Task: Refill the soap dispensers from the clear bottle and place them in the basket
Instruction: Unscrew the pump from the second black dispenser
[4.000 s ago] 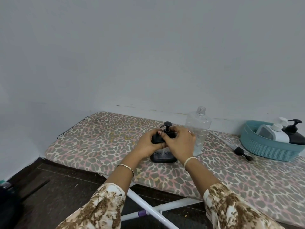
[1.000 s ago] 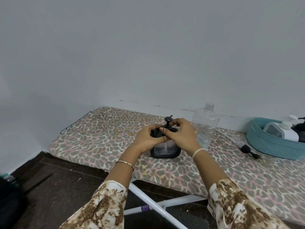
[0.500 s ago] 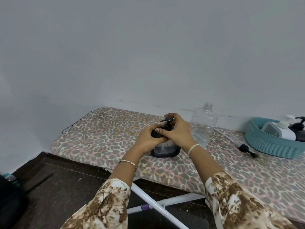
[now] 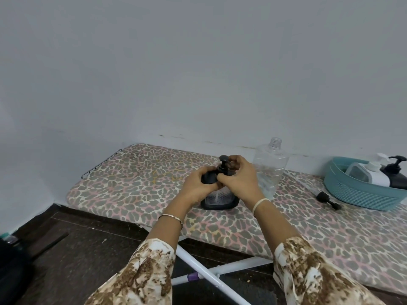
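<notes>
Cloth board (image 4: 141, 186): padded leopard-print cover in grey, pink and cream, soft and flat; all the task's things stand on it
Teal basket (image 4: 356, 195): oval plastic with a woven-look wall, at the right end; it holds a white dispenser (image 4: 374, 176) and a black dispenser (image 4: 397, 179), both with pumps fitted, so those two look finished
Clear bottle (image 4: 271, 170): thin ribbed plastic, square-shouldered, uncapped, upright just behind the right hand; how much liquid remains I cannot tell
Dark dispenser (image 4: 220, 200): squat rounded block, black frame with a see-through textured front, on the board between the hands, well apart from the basket; closing it and carrying it over appear to be what is left
Right hand (image 4: 240, 179): fingers and thumb curled round the pump's collar, probably twisting it home
Left hand (image 4: 198, 186): grips the dispenser's shoulder to steady it
Pump (image 4: 224, 160): glossy black, upright
Black cap (image 4: 328, 200): small, lying just beside the basket
</notes>
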